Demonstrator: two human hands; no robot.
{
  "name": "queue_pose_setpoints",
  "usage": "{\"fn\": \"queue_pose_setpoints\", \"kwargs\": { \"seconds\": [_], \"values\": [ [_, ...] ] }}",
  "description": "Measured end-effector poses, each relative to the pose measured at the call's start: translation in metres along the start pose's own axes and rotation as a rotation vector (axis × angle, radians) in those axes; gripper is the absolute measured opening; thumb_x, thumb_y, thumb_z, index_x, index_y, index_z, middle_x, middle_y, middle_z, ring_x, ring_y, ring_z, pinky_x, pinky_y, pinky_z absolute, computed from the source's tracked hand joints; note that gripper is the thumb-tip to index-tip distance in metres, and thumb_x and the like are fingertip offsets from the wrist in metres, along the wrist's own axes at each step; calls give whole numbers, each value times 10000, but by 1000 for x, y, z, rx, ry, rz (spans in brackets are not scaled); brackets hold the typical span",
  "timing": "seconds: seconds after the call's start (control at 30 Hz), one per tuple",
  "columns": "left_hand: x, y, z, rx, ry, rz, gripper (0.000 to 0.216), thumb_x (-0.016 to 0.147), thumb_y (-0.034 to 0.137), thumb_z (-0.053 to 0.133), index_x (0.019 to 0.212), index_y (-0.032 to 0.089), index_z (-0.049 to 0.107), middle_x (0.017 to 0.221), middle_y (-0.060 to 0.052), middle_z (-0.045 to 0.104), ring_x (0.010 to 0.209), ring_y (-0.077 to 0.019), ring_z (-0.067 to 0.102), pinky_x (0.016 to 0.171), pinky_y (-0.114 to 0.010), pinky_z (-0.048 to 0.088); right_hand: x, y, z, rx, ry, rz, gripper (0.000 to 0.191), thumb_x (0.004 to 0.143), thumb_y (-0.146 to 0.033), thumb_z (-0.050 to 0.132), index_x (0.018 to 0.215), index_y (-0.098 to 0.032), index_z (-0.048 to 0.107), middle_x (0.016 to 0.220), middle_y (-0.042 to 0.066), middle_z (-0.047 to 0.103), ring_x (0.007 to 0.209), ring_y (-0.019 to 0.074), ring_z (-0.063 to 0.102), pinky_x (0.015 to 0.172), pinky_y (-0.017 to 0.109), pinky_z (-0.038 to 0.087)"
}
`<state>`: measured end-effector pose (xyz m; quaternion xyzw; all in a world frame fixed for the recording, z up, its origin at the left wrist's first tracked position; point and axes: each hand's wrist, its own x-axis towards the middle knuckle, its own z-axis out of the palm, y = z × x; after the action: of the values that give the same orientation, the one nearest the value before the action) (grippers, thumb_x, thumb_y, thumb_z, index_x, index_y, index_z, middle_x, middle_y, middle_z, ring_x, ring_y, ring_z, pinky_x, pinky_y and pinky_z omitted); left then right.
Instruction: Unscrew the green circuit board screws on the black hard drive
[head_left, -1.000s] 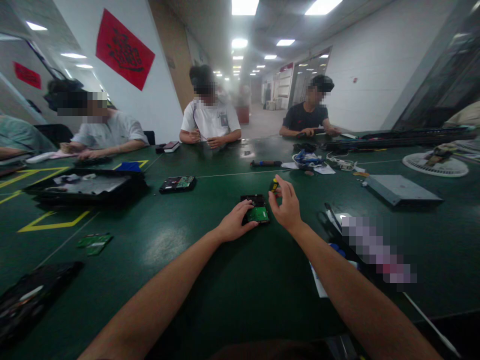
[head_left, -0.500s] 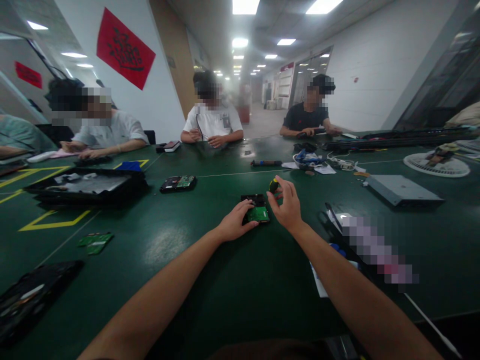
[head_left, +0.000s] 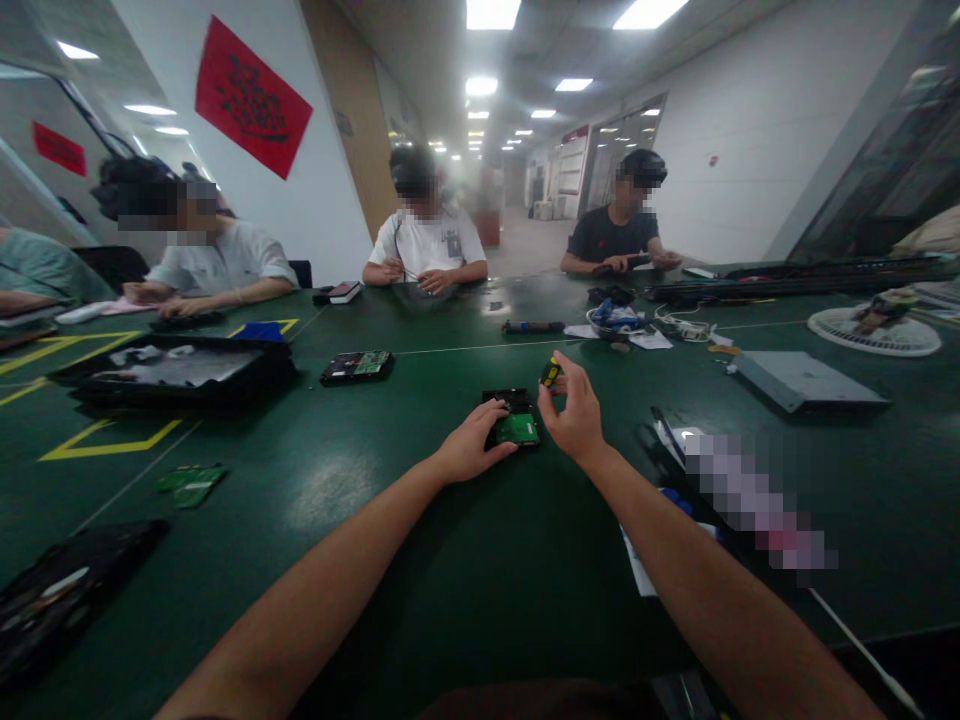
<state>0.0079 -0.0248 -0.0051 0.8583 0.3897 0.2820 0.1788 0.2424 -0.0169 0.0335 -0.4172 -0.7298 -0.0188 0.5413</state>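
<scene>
A black hard drive (head_left: 512, 415) with a green circuit board on top lies on the green table (head_left: 465, 560). My left hand (head_left: 471, 446) rests on the drive's left side and holds it down. My right hand (head_left: 575, 412) is just right of the drive, its fingers pinched round a small screwdriver (head_left: 550, 373) with a black and yellow handle that stands over the drive's far right corner.
Another hard drive (head_left: 355, 367) lies further left. A black tray (head_left: 169, 370) and loose green boards (head_left: 191, 483) sit at the left. A grey box (head_left: 806, 381) and a white fan (head_left: 874, 331) are at the right. Three people sit across the table.
My right hand's fingers have shifted slightly on the screwdriver handle. My left hand and the drive have stayed put.
</scene>
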Motion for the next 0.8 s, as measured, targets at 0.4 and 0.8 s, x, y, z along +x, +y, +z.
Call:
{"fn": "queue_pose_setpoints", "kwargs": {
  "seconds": [0.4,0.8],
  "values": [
    [0,3,-2,24,-17,-4,644,924,523,673,1456,203,500,1598,-167,449,1542,-324,351,1257,-552,344,1,-1,0,5,-15,-13,646,978,-312,588,1571,-253,338,1340,146,573,972,231,680,809,409,662],
    [-1,4,-2,70,-40,-23,648,945,567,626,1472,220,479,1618,-152,429,1555,-320,326,1260,-559,336,8,12,-13,-146,67,128,384,1014,-388,477,1340,-194,539,1269,157,655,1178,298,622,1051,500,498]
  ]
}}
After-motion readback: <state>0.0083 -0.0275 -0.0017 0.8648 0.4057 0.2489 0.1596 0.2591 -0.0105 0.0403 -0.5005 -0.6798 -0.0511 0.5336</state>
